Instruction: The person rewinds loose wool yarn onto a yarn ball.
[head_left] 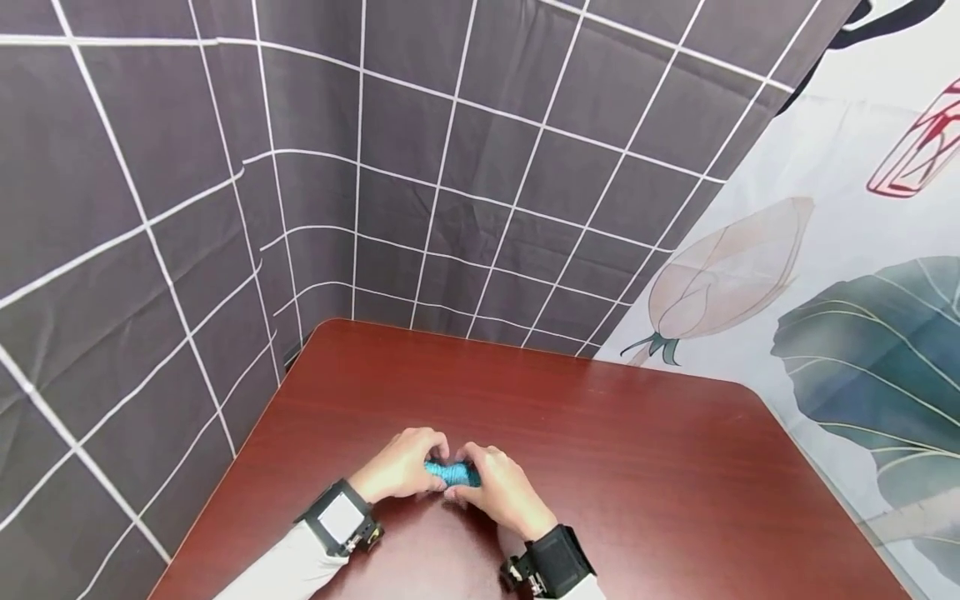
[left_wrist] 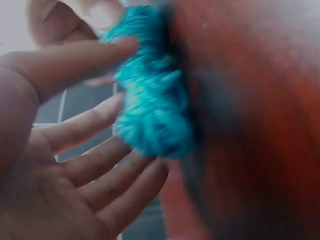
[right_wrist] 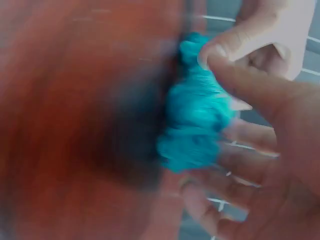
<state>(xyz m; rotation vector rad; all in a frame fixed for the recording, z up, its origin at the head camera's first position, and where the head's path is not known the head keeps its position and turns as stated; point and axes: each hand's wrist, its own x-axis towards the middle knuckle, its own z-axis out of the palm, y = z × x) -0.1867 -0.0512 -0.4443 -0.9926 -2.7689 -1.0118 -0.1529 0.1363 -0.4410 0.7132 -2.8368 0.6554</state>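
A small turquoise bundle of cord or yarn, wound round its middle, lies lengthwise between both hands, low over the table. My left hand holds its left part, thumb on the near side and fingers round the far side. At the right part my right hand grips it in the same way. In the left wrist view the bundle shows a bulging, looped end, with the thumb laid across the windings. The right wrist view shows the other lumpy end of the bundle, and both thumbs meet near its narrow middle.
A reddish-brown table with rounded corners lies under the hands. Dark grey cloth with white grid lines hangs behind and to the left. White cloth with leaf and flower prints hangs on the right. Both wrists wear black camera straps.
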